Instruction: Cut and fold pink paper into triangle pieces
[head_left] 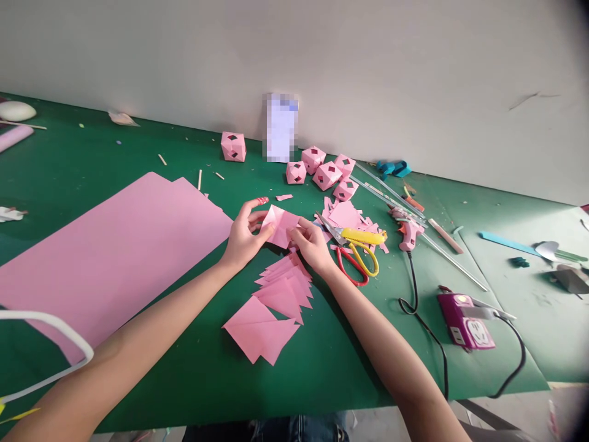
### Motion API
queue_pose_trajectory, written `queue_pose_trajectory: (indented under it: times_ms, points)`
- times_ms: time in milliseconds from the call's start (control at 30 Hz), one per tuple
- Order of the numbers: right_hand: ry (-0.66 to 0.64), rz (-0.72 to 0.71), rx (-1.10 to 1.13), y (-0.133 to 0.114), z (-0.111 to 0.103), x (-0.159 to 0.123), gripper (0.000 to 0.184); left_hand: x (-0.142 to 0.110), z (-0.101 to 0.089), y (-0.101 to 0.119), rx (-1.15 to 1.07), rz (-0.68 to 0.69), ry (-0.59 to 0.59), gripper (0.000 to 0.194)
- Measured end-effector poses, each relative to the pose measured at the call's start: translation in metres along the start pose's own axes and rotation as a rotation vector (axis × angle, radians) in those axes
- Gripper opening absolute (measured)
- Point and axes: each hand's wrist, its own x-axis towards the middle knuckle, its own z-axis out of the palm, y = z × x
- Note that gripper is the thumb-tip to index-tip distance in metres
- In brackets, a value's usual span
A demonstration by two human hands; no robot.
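Between both hands is a small pink paper square [279,224] with crease lines across it. My left hand [248,236] pinches its left edge with the thumb in front. On the right edge, the fingers of my right hand [310,240] are closed on the same square. Just below lies a fanned row of pink paper squares [283,285], reaching toward the table's front. Scissors with a yellow and a red handle [363,236] rest right of my right hand, partly over pink paper scraps [344,212]. Several folded pink paper balls with diamond-shaped holes [327,176] sit behind.
Large pink sheets [115,245] cover the left of the green table [193,374]. A phone-like bright panel [280,129] leans on the wall. At right are a pink glue gun [409,233], clear sticks [453,255] and a magenta power strip [464,322] with cables.
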Motion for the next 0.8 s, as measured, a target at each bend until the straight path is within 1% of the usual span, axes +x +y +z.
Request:
queue_pose_trajectory:
  times_ms: [67,133,200,300,400,500,567,667,800]
  points:
    - [0.002,0.011,0.023,0.001,-0.001,0.001,0.045,0.001,0.0,-0.001,-0.01,-0.027,0.005,0.06]
    - [0.004,0.014,0.055,0.001,-0.001,0.001,0.052,0.001,0.0,-0.003,-0.016,-0.043,-0.001,0.06]
    - [0.011,0.026,0.106,0.0,0.0,0.001,0.054,0.001,0.0,-0.004,0.008,-0.038,0.001,0.057]
    - [0.027,0.071,0.218,-0.003,0.0,0.0,0.05,0.0,0.0,-0.004,0.071,0.011,0.061,0.05]
    - [0.045,0.105,0.315,-0.004,-0.005,0.0,0.054,-0.003,0.0,-0.003,0.182,0.14,0.11,0.045]
    - [0.048,0.175,0.344,-0.001,-0.01,0.001,0.052,-0.006,0.0,-0.001,0.341,0.328,0.122,0.045]
    - [0.045,0.224,0.367,0.0,-0.012,0.002,0.054,-0.007,0.0,-0.002,0.379,0.4,0.116,0.044]
    - [0.003,0.25,0.443,0.0,-0.013,0.002,0.056,-0.006,0.0,-0.005,0.351,0.402,0.11,0.044]
    - [-0.071,0.282,0.527,-0.003,-0.013,0.0,0.048,-0.003,-0.002,-0.008,0.289,0.371,0.13,0.043]
